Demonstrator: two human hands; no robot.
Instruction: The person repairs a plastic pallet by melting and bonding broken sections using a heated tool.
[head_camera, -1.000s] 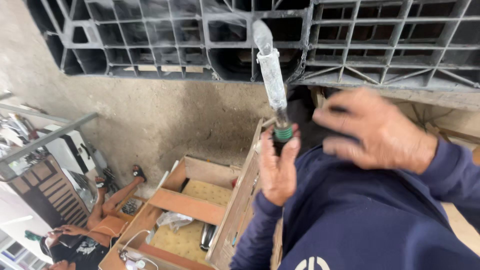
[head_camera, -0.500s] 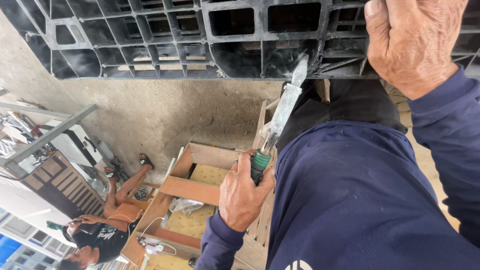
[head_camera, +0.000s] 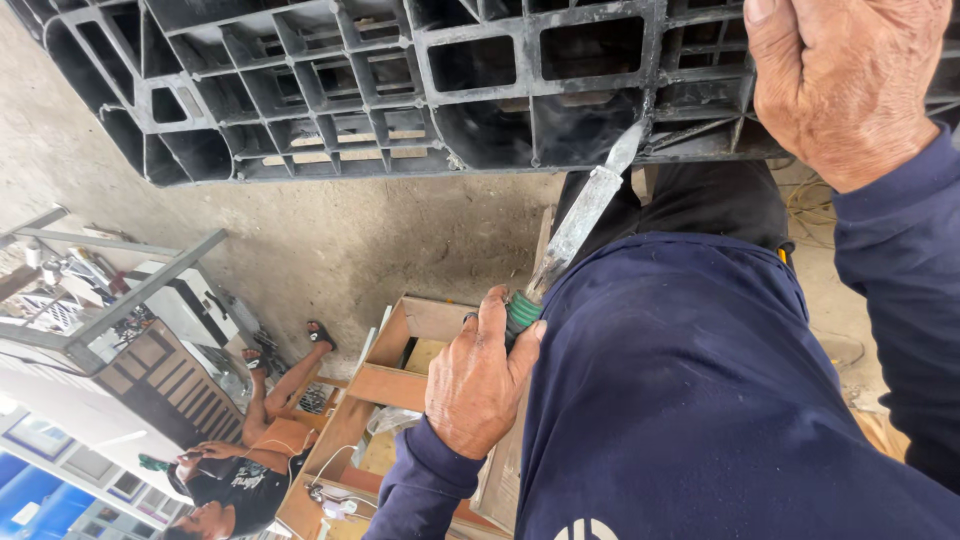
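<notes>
Blade tip of the scraper (head_camera: 585, 215) had climbed into the black plastic pallet (head_camera: 400, 90) since a second before, my left hand (head_camera: 482, 385) clenching its green handle, right hand (head_camera: 845, 85) gripping the pallet's edge.

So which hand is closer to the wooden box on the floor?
The left hand. It grips the green-handled blade tool directly over the wooden box; the right hand is high on the black plastic pallet, far away.
</notes>
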